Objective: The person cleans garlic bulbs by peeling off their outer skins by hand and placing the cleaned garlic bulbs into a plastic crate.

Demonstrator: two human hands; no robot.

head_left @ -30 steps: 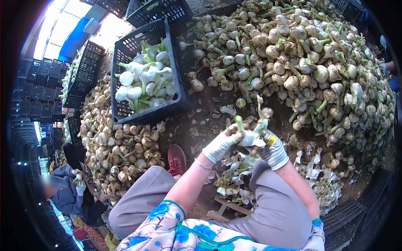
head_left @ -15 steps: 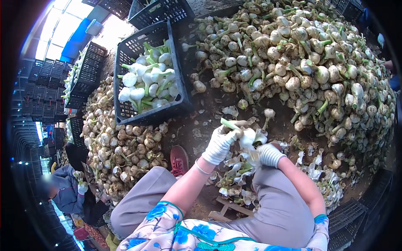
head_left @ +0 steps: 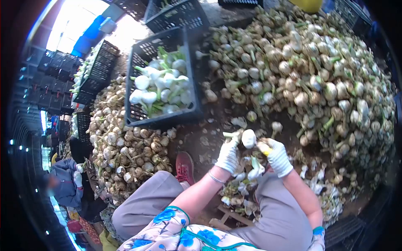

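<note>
My left hand (head_left: 229, 154), in a whitish glove with bare fingertips, is closed on the green stem of a garlic bulb. The clean white bulb (head_left: 248, 139) points to the right, between my two hands. My right hand (head_left: 276, 156), gloved the same way, has its fingers pressed together beside the bulb's right side; whether they hold something is too small to tell. Below the hands lie peeled skins (head_left: 256, 168) and stalk scraps. A black crate (head_left: 190, 88) with peeled white garlic bulbs (head_left: 161, 83) stands ahead to the left.
A large heap of unpeeled garlic (head_left: 301, 83) fills the right side. Another heap (head_left: 125, 146) lies left of my legs. More black crates (head_left: 178, 16) stand behind. A co-worker (head_left: 67, 184) sits at the far left. A wooden stool (head_left: 228, 217) shows between my legs.
The bulb now shows smooth and white in my left hand's grip. My right hand has come up from the skins to the bulb's side. The whole view has shifted, with things appearing further right and lower.
</note>
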